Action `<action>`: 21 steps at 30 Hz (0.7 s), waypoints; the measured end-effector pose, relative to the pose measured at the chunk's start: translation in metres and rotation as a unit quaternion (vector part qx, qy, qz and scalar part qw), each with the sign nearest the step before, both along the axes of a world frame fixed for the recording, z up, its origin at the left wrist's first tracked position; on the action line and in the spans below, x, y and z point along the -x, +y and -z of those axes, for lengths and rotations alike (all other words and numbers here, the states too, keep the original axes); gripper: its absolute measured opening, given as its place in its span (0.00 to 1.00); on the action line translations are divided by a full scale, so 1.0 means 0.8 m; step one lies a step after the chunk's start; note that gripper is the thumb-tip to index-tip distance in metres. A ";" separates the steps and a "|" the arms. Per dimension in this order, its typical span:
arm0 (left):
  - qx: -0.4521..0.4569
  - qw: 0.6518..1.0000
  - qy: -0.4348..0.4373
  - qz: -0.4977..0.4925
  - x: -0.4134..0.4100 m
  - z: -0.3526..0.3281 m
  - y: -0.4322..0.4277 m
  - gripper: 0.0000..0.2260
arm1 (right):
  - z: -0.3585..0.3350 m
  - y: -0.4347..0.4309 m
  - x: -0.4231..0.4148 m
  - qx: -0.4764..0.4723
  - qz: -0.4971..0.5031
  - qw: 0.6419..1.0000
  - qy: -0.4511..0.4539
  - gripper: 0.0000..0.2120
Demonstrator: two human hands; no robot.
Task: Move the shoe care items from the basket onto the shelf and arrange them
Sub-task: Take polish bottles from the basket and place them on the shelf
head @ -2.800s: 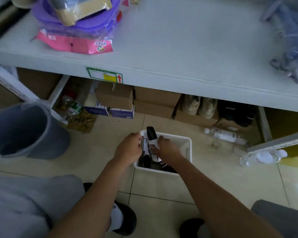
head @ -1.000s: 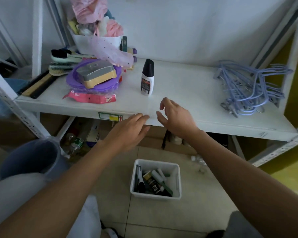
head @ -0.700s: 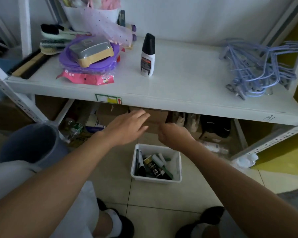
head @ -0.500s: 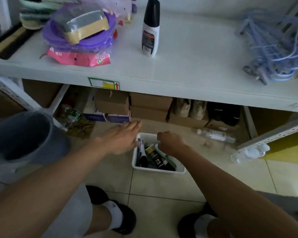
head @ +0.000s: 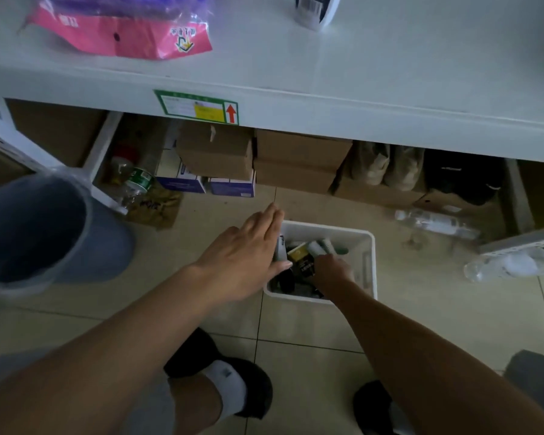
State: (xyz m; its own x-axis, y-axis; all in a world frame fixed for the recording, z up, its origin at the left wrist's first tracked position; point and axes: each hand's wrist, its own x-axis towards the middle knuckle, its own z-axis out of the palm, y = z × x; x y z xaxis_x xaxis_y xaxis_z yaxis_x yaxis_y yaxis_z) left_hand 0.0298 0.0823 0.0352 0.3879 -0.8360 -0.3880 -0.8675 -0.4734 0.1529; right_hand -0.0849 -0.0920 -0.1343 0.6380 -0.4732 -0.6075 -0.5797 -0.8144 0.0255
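Your left hand (head: 244, 255) is flat above the left rim of the white basket (head: 370, 265). Its fingers are straight and lie side by side, and the thumb points toward the inside of the basket. The grip of this hand is apart and holds nothing.

Your right hand (head: 335, 273) is down inside the basket, with the fingers pointed into the shoe care items (head: 314, 251). The fingertips are hidden among them, so I cannot tell if this grip is clamped on something or apart. Just beside this hand are a dark bottle with a gold label (head: 301, 258) and two white tubes (head: 322, 246). The things lower in the basket are too dark to name.

The basket stands on the tiled floor (head: 296, 328), in front of the shelf (head: 390, 73) and between your feet and the lower level. On the shelf, at the top edge of the view, stands a white bottle (head: 316, 12); only its lower part shows. To the left of it, well apart, lies a pink packet (head: 123, 37). A green sticker (head: 198, 106) is on the front edge of the shelf.

Under the shelf are brown cardboard boxes (head: 299, 161) and a pair of beige shoes (head: 387, 164). A grey bin (head: 35, 227) is at your left, and a clear plastic bottle (head: 434, 222) lies on the floor at the right of the basket.
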 end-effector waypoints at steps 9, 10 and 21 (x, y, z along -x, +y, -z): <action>-0.010 0.999 -0.020 0.030 0.002 0.006 0.002 0.38 | 0.020 -0.001 0.012 -0.056 0.094 0.990 -0.084 0.29; -0.009 0.999 -0.017 0.032 0.003 0.005 0.001 0.38 | 0.015 -0.001 0.013 -0.059 0.085 0.991 -0.084 0.31; 0.182 0.982 -0.029 -0.037 0.016 -0.056 -0.013 0.31 | -0.182 -0.013 0.025 -0.081 -0.011 0.955 -0.286 0.20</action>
State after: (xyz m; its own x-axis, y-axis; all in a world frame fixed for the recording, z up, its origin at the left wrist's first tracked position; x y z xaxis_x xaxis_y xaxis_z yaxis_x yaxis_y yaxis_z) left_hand 0.0172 0.0720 0.0798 0.4659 -0.8837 -0.0451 -0.8447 -0.4593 0.2748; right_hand -0.1049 -0.1020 0.0112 0.8958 -0.3856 -0.2210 -0.4443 -0.7922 -0.4184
